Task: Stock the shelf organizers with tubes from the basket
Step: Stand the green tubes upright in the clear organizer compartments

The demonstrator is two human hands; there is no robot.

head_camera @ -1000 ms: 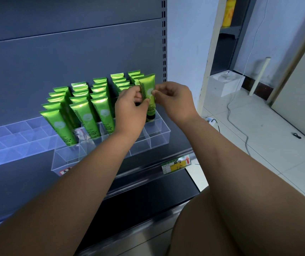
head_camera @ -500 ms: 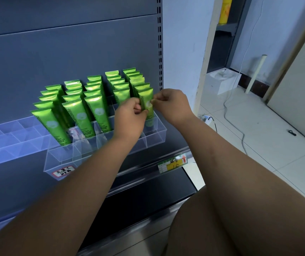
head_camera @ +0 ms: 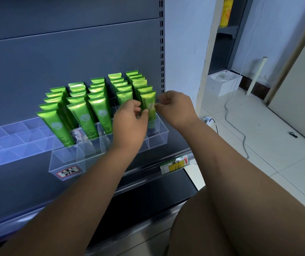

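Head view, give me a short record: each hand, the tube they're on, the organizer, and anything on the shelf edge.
Left hand: pinches the tube's left edge
Right hand: pinches the tube's right edge
Green tube: upright, rightmost column, foot inside a compartment
Clear organizer: five columns holding other green tubes
Shelf edge: yellow price tag

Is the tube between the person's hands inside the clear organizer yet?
Inside: the tube stands with its lower end behind the clear organizer wall, rightmost column; left hand and right hand pinch it.

Dark grey shelf [head_camera: 15, 189]; on it a clear divided organizer [head_camera: 68, 159]; a second organizer [head_camera: 5, 145] just left; yellow price tag [head_camera: 173, 164] on the front rail
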